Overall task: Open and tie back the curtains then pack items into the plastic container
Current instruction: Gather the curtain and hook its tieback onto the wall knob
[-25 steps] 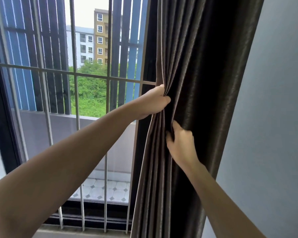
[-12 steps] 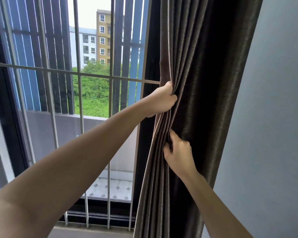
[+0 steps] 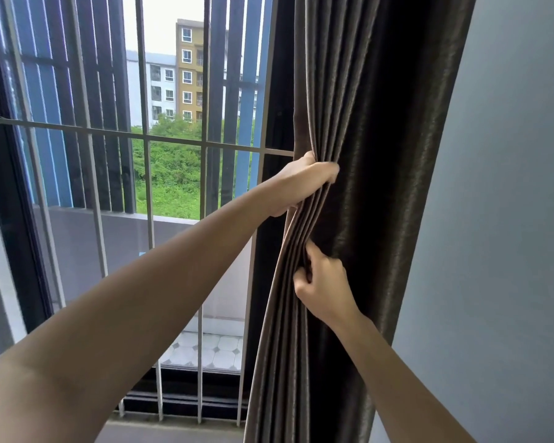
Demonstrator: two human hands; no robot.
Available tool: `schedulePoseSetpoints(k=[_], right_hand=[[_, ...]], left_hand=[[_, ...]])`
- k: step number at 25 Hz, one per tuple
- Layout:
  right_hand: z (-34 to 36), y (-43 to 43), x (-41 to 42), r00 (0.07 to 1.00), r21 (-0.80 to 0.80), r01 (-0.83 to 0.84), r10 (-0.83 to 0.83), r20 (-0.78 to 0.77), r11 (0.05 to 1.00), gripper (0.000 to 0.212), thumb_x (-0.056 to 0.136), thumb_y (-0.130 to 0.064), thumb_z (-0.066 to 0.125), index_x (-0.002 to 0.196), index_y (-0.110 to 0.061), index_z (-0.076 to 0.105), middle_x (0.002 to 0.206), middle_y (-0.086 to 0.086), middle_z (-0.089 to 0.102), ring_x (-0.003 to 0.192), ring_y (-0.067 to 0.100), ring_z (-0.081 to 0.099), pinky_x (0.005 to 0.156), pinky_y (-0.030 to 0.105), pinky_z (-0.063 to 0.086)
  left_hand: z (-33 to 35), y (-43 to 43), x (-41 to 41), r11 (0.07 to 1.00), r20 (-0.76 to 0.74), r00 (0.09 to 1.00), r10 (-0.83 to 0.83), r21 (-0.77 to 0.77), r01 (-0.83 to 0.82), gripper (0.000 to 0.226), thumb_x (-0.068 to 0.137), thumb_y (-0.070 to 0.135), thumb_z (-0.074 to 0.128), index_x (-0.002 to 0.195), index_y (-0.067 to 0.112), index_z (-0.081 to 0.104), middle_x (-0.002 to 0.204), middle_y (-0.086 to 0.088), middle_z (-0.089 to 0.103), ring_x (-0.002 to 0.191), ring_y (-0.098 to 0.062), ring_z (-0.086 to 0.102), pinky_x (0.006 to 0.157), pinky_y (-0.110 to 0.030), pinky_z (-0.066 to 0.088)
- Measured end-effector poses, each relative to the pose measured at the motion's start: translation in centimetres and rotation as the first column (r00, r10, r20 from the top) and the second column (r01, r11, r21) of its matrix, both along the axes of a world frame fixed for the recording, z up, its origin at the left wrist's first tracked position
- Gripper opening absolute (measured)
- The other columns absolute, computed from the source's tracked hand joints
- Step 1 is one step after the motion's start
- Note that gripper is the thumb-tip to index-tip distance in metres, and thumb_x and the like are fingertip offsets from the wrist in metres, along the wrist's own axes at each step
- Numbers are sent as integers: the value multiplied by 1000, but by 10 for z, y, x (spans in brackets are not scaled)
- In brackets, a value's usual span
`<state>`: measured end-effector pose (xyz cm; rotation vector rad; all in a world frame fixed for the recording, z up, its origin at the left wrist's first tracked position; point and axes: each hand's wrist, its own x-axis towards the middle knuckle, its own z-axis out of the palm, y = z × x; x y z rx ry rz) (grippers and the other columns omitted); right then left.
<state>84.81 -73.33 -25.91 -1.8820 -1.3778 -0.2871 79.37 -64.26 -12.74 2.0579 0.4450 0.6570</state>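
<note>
A dark brown curtain [image 3: 371,129] hangs bunched in folds at the right side of the window, against the wall. My left hand [image 3: 304,183] is closed around the curtain's gathered left edge at mid height. My right hand [image 3: 323,282] sits lower, its fingers pinching the same folds from the right. The folds bend to the left below my hands. No tie-back or plastic container is in view.
A window with grey metal bars [image 3: 147,135] fills the left and centre, with a balcony wall [image 3: 179,238] and buildings outside. A pale grey wall [image 3: 509,219] stands to the right of the curtain. The window sill runs along the bottom.
Both hands have pushed the gathered folds a little further right, toward the wall. My right hand has slid slightly lower along the folds.
</note>
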Motion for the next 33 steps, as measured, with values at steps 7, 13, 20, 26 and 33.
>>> schedulePoseSetpoints(k=[7,13,20,26,33], right_hand=[[-36,-23,-11,999,-298,9,-24,-48,955,40,83,-10,46,122,-12,56,104,12,69,96,27,65,90,33,50],[81,-56,32,932,592,328,-356,-73,736,75,80,-24,66,144,-18,28,155,10,20,141,22,23,114,24,15],[53,-23,49,980,109,199,-196,-32,974,32,92,-2,46,124,-2,49,106,18,65,90,29,63,62,11,38],[6,-7,37,999,-13,27,-27,-26,1000,31,92,3,42,120,-5,52,95,15,68,79,28,65,79,42,56],[0,-2,26,997,9,-69,70,-26,998,35,92,1,44,126,-4,48,95,18,66,79,29,65,76,35,57]], left_hand=[[-6,3,2,966,29,990,141,215,-144,60,95,15,43,148,10,15,140,-11,42,119,-25,48,86,-28,41],[-13,10,5,993,82,996,42,103,-50,50,91,10,43,139,14,32,127,-7,54,113,-23,55,98,-37,46],[-11,5,4,993,96,995,13,116,-24,46,93,8,41,138,12,32,120,-1,53,110,-19,53,81,-24,42],[-10,6,7,989,101,995,20,141,-34,47,93,9,41,139,12,32,127,-6,52,112,-21,52,91,-29,44],[-7,3,8,980,64,996,54,189,-65,52,94,8,38,144,12,23,130,-6,47,110,-20,49,88,-29,42]])
